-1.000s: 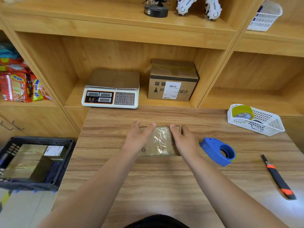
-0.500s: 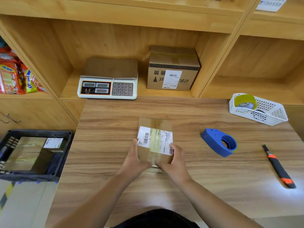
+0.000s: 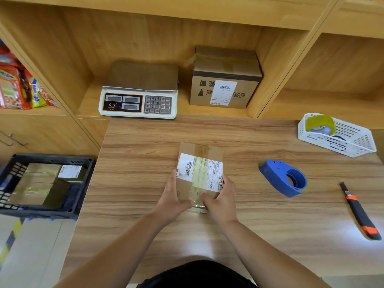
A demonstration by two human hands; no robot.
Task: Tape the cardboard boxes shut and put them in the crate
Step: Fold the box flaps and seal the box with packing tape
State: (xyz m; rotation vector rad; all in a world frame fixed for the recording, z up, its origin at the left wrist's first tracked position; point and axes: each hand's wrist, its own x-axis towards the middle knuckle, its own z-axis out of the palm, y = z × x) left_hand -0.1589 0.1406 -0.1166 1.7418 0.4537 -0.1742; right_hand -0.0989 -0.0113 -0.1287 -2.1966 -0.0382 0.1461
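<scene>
A small flat cardboard box (image 3: 200, 167) with a white shipping label and a strip of clear tape down its middle lies on the wooden table (image 3: 249, 229). My left hand (image 3: 173, 197) grips its near left edge and my right hand (image 3: 220, 199) grips its near right edge, thumbs on top. The black crate (image 3: 83, 183) stands low at the left of the table and holds taped boxes (image 3: 39, 183). A blue tape dispenser (image 3: 285, 178) rests on the table to the right of the box.
An orange and black utility knife (image 3: 360, 212) lies near the right edge. A white basket (image 3: 349, 140) with a yellow tape roll (image 3: 320, 124) stands at the back right. On the shelf behind are a scale (image 3: 139, 92) and a larger cardboard box (image 3: 225, 77).
The box has been turned over and drawn nearer, so its labelled face is now up. Both hands shifted from pressing its top to holding its near edges.
</scene>
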